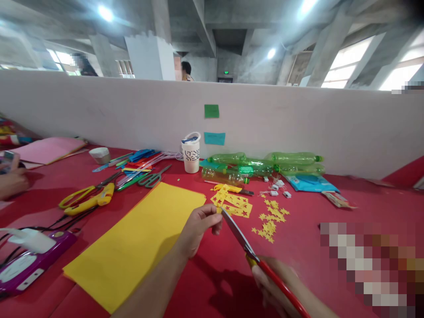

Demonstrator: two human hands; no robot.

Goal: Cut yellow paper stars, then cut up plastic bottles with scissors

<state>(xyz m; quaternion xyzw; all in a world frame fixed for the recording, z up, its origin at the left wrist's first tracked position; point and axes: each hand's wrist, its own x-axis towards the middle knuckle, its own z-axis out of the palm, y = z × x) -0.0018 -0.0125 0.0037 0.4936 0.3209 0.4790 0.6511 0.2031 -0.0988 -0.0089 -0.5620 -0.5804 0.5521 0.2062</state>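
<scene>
The left hand (202, 227) pinches a small yellow paper piece (219, 209) over the counter (308, 212); the right hand (273, 276) grips red-handled scissors (244, 243), tips at the piece. Yellow paper stars (275, 214) lie nearby, green plastic bottles (291, 158) along the counter's back edge

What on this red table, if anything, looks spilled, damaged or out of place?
Nothing looks clearly wrong. The holed yellow scraps might seem damaged, but their star-shaped gaps resemble the loose yellow stars nearby. The green bottles lie on their sides by the partition, with no visible spill.
</scene>
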